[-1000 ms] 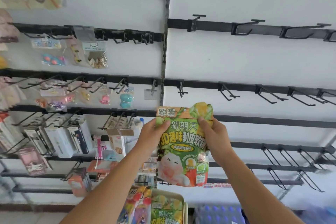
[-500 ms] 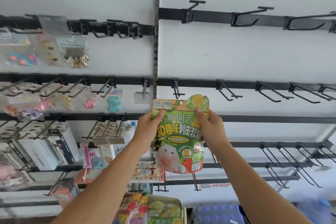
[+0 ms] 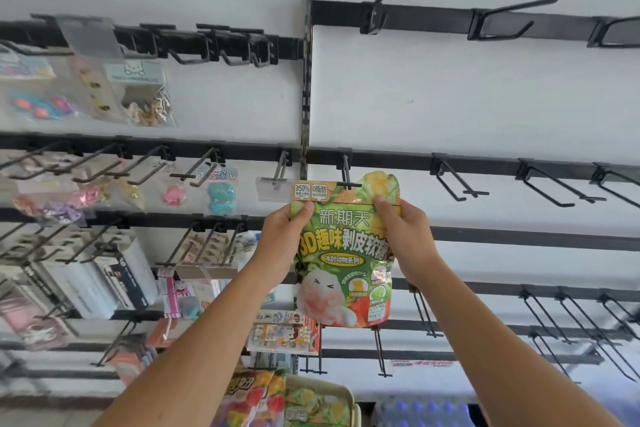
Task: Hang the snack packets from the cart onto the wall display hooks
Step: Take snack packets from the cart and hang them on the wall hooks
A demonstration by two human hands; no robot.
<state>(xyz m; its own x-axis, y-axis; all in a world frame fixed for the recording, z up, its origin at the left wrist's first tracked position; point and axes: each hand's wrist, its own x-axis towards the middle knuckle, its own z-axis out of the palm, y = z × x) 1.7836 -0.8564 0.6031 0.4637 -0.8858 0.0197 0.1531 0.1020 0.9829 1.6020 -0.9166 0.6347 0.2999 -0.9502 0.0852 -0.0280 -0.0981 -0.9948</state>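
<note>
Head view: at centre frame, a green snack packet [image 3: 343, 250] is pinched at its top corners by the left hand [image 3: 282, 246] and right hand [image 3: 407, 243]. Behind its top edge, a black hook [image 3: 346, 172] is met; if misaligned, the packet could be dropped.

Both hands raise a green snack packet [image 3: 343, 250] against the wall display: left hand [image 3: 282, 246] and right hand [image 3: 408, 239] pinch its upper corners, its top edge at a black hook [image 3: 346, 172].

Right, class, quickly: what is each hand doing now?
Left hand: grips the snack packet's left edge.
Right hand: grips its right edge.
</note>
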